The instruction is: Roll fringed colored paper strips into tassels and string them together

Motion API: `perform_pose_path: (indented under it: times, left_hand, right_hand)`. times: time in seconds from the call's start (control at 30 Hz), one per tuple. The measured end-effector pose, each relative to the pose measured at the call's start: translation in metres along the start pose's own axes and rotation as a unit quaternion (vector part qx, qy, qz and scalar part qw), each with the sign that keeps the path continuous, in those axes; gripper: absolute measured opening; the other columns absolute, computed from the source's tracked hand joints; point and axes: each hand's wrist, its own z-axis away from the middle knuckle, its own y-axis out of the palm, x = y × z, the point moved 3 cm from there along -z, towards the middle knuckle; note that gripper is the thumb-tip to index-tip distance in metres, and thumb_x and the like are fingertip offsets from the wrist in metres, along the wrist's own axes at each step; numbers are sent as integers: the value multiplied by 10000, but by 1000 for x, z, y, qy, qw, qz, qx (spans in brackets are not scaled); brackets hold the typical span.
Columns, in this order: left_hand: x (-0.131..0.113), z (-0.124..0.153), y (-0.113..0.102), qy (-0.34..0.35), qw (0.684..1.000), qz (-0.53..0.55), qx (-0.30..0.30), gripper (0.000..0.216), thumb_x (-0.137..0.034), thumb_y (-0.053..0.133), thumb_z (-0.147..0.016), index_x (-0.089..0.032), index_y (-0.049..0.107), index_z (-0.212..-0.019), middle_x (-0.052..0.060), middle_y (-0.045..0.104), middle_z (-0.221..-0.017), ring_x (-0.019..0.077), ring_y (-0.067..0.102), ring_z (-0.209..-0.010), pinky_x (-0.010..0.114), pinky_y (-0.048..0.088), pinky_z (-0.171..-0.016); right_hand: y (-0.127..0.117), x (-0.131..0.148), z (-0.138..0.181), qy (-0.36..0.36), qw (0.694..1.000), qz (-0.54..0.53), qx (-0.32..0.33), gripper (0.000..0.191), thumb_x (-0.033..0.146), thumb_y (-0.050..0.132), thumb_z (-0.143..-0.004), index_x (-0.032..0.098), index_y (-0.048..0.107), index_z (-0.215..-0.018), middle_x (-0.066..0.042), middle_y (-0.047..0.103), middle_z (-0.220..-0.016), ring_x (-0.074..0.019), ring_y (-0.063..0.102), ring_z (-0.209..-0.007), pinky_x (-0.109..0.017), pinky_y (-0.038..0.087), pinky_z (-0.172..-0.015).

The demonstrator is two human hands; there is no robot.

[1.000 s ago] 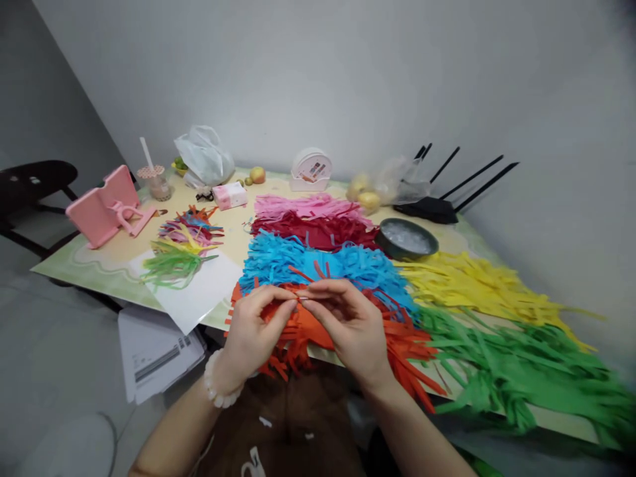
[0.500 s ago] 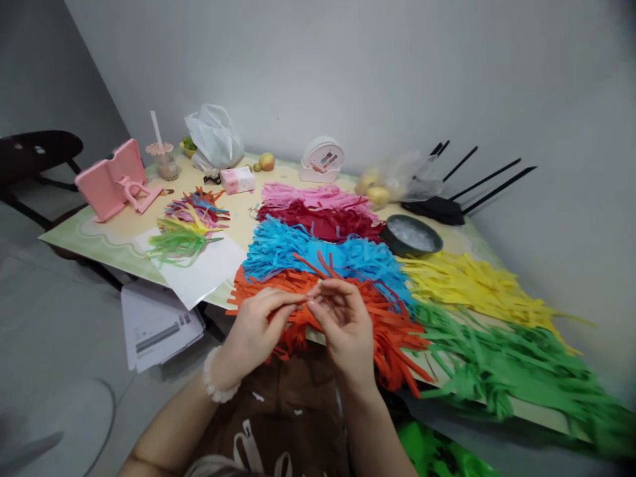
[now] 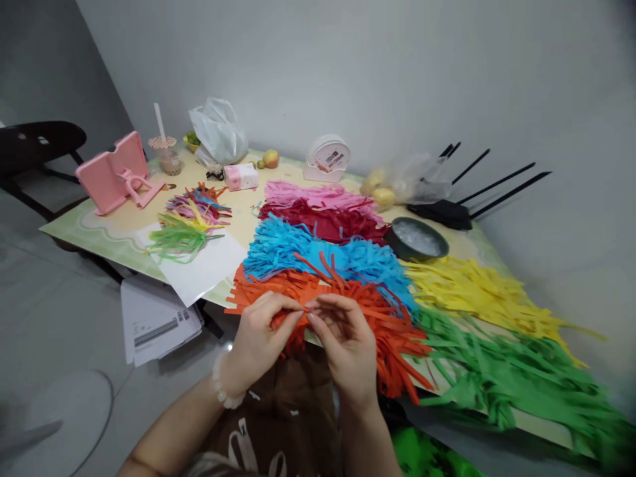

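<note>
Paper, cut into long ribbons, makes up the orange fringe (image 3: 402, 344) at the near edge of the bench (image 3: 106, 245); its middle is partly hidden, its ends are splayed and shaggy, and the right end droops over the edge. Above it the left hand (image 3: 261, 338) and right hand (image 3: 350, 344) meet fingertip to fingertip, each with thumb and forefinger pinching a tiny orange-red piece (image 3: 307, 309) whose shape is too small to tell. Lettering on the stacked white sheets (image 3: 149, 318), below and left of the orange fringe, is too fine to read, though a dark printed bar shows; the round white holder (image 3: 326, 159), well beyond the orange fringe, bears a small coloured print, also illegible. Just behind the orange fringe lies the crinkled blue fringe (image 3: 278, 245), then the dark red fringe (image 3: 328, 226) and the soft pink fringe (image 3: 322, 196). To its right spread the matted yellow fringe (image 3: 477, 288) and the tangled green fringe (image 3: 536, 371), while a round dark bowl (image 3: 405, 248) with whitish contents stands behind and to the right. Left of the orange fringe, wispy multicoloured tassels (image 3: 179, 240) lie partly on a smooth white sheet (image 3: 196, 278).
</note>
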Motion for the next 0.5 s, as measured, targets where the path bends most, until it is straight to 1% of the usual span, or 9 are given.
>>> perform_pose_path:
  times: [0.1, 0.17, 0.27, 0.33, 0.37, 0.43, 0.5]
  left_hand:
    - [2, 1, 3, -16, 999, 44, -20, 83, -176, 628, -885, -171, 696, -838, 48, 719, -819, 161, 672, -773, 264, 526, -739]
    - [5, 1, 6, -46, 994, 99, -7, 80, -196, 649, -876, -172, 724, -864, 56, 743, -853, 169, 692, -799, 271, 547, -763]
    - [9, 0, 10, -84, 983, 163, 23, 120, -215, 664, -870, -187, 762, -933, 66, 773, -939, 187, 718, -872, 289, 570, -826]
    - [10, 1, 10, -103, 979, 175, 12, 122, -209, 665, -866, -186, 769, -925, 67, 780, -942, 190, 727, -873, 292, 581, -832]
    - [11, 2, 9, -115, 978, 174, -2, 112, -203, 669, -860, -181, 769, -906, 67, 783, -927, 190, 731, -855, 290, 587, -822]
    - [12, 3, 9, -136, 976, 171, -24, 87, -200, 687, -841, -175, 765, -870, 63, 787, -896, 192, 739, -830, 288, 597, -806]
    - [14, 5, 10, -156, 972, 175, -28, 74, -211, 699, -829, -172, 760, -846, 59, 787, -876, 195, 743, -817, 287, 604, -795]
  right_hand:
    - [-2, -1, 1, -2, 1000, -5, -15, 154, 185, 736, -812, 237, 669, -941, -27, 726, -880, -173, 715, -827, -295, 600, -761]
    - [-4, -1, 0, -14, 999, 2, -33, 151, 196, 745, -804, 231, 668, -929, -32, 728, -871, -180, 716, -819, -306, 601, -755]
    - [-6, -2, 0, -20, 999, 10, -48, 192, 209, 744, -804, 231, 660, -976, -41, 728, -892, -180, 714, -815, -310, 600, -745]
    - [-7, -3, 0, -15, 999, 15, -46, 187, 212, 740, -806, 235, 663, -975, -39, 725, -891, -178, 712, -817, -305, 600, -741]
    - [-7, -3, -1, -10, 999, 19, -35, 178, 216, 738, -808, 237, 670, -971, -37, 725, -887, -181, 712, -824, -305, 600, -743]
    - [-7, -3, -3, 8, 1000, 30, 6, 194, 230, 741, -806, 244, 687, -992, -41, 731, -913, -191, 710, -851, -314, 599, -755]
    - [-9, -1, -7, 17, 997, 49, 49, 196, 244, 735, -813, 252, 707, -1007, -47, 734, -949, -197, 703, -869, -321, 590, -765]
